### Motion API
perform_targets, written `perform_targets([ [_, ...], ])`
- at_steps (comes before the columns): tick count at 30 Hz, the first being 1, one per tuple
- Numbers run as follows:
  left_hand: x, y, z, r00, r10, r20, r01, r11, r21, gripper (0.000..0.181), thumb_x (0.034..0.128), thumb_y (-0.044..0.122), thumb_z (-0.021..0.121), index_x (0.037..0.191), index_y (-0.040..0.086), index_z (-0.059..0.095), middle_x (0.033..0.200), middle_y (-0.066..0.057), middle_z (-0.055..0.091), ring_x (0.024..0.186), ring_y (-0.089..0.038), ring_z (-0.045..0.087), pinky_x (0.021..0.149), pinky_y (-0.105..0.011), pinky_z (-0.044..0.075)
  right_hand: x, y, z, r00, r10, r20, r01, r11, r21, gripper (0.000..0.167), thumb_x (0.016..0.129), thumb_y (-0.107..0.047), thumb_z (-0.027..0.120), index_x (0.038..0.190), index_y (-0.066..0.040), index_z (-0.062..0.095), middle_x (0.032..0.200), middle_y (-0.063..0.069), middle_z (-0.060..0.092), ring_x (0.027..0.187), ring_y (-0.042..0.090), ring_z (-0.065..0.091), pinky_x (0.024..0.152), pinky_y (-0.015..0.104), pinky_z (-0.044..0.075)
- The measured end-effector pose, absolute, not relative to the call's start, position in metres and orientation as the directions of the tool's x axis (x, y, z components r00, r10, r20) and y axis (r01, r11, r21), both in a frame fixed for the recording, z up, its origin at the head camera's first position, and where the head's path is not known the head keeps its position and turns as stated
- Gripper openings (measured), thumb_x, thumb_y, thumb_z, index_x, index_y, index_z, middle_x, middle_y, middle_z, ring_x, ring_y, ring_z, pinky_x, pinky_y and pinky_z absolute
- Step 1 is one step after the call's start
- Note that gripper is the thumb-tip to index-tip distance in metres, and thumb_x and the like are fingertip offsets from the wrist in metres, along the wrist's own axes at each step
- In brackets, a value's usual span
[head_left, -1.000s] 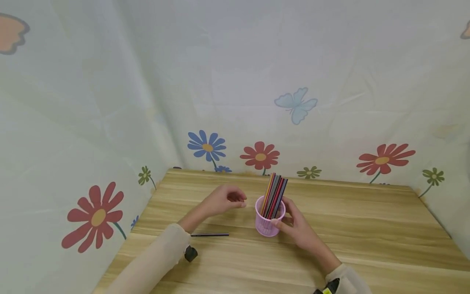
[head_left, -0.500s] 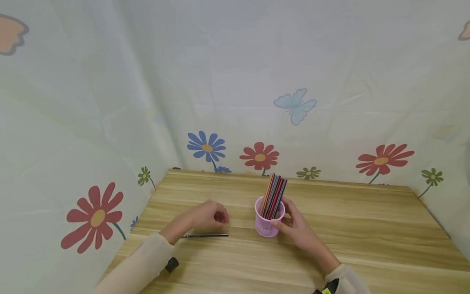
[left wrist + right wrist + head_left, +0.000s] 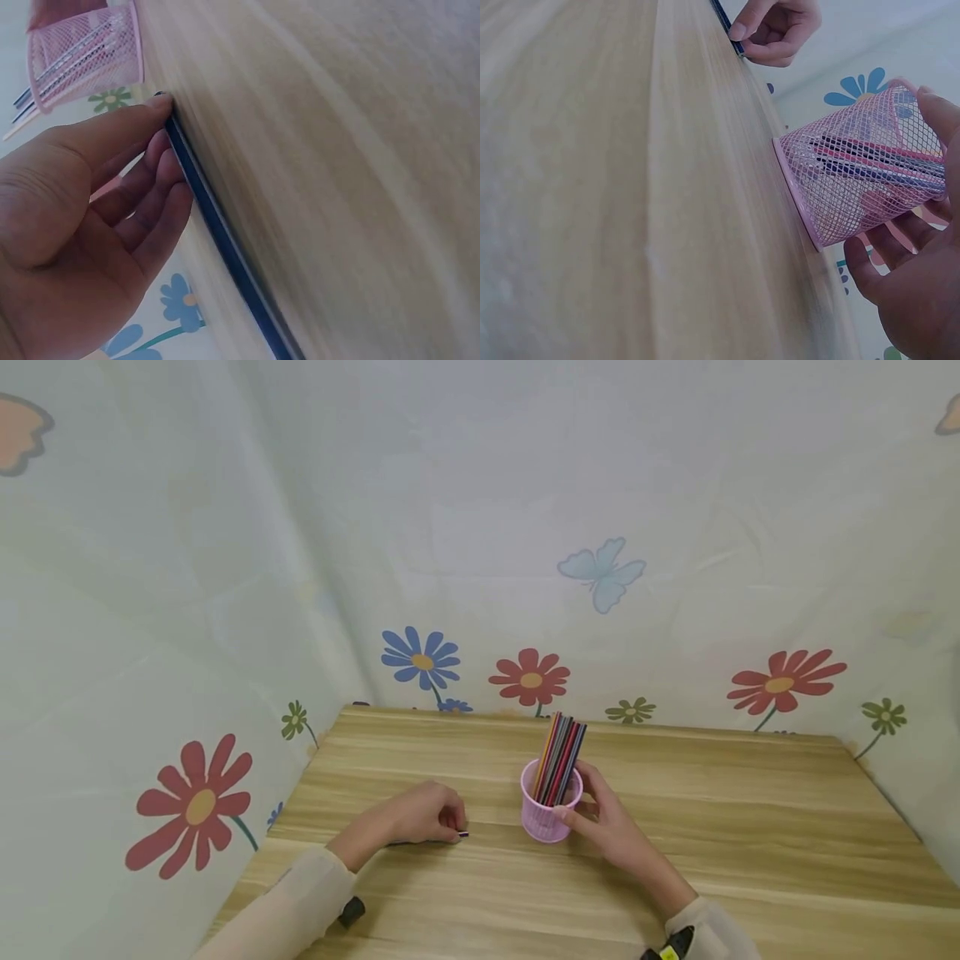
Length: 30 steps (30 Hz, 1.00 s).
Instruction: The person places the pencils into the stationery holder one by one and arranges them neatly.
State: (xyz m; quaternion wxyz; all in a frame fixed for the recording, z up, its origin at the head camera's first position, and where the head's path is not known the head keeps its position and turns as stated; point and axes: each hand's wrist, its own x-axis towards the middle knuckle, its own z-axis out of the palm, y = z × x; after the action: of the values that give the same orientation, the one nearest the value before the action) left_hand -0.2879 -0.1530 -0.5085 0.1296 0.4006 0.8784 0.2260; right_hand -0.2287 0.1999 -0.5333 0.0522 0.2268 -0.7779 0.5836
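Note:
A dark blue pencil (image 3: 217, 225) lies along the wooden table, left of a pink mesh pen cup (image 3: 545, 824). My left hand (image 3: 420, 812) pinches the pencil close to its right end, thumb on the near side and fingers on the other. In the head view the hand covers most of the pencil. Several coloured pencils (image 3: 558, 760) lean inside the upright cup, which stands on the table. Around the cup's right side curls my right hand (image 3: 618, 831), its thumb at the front near the rim and its fingers behind.
The wooden table (image 3: 750, 827) reaches back to a pale cloth wall (image 3: 480, 527) printed with flowers and a butterfly. Another cloth side (image 3: 187, 652) borders the table on the left. Dark wrist cameras (image 3: 351, 911) sit on both sleeves.
My left hand has moved left and down from beside the cup to the pencil, and now pinches it. The right hand and the cup have stayed in place.

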Motion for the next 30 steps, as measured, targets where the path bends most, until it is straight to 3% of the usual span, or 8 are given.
perform_targets([
  [8,-0.2834,-0.153,-0.5076,-0.674,0.738,-0.044,0.592,0.575,0.565,0.012,0.0914,0.008,0.084,0.088,0.013,0.074,0.081,0.012,0.065,0.073,-0.001,0.059,0.069,-0.023,0.053,-0.2314,0.1988,-0.5346,-0.89,-0.306,0.337,-0.408,0.212,-0.888,0.074,0.1,-0.015,0.076,0.162,-0.016,0.035,0.149,0.019,0.053,0.136,0.039,0.052,0.107,0.037,0.052],
  [20,-0.2857,-0.1494,-0.5066,-0.687,0.723,-0.076,0.568,0.6,0.563,0.014,0.0925,0.011,0.084,0.087,0.018,0.073,0.08,0.013,0.065,0.073,-0.002,0.059,0.068,-0.023,0.052,-0.2305,0.2009,-0.5327,-0.887,-0.295,0.356,-0.425,0.214,-0.88,0.072,0.099,-0.014,0.077,0.16,-0.014,0.038,0.145,0.018,0.056,0.134,0.039,0.053,0.107,0.043,0.052],
  [30,-0.2896,-0.1491,-0.5085,-0.685,0.724,-0.082,0.576,0.607,0.548,0.014,0.0929,0.014,0.083,0.087,0.019,0.072,0.08,0.014,0.064,0.073,-0.001,0.059,0.069,-0.023,0.053,-0.2324,0.2021,-0.5336,-0.886,-0.29,0.361,-0.428,0.216,-0.878,0.073,0.098,-0.014,0.078,0.159,-0.014,0.039,0.145,0.018,0.057,0.134,0.038,0.053,0.106,0.037,0.052],
])
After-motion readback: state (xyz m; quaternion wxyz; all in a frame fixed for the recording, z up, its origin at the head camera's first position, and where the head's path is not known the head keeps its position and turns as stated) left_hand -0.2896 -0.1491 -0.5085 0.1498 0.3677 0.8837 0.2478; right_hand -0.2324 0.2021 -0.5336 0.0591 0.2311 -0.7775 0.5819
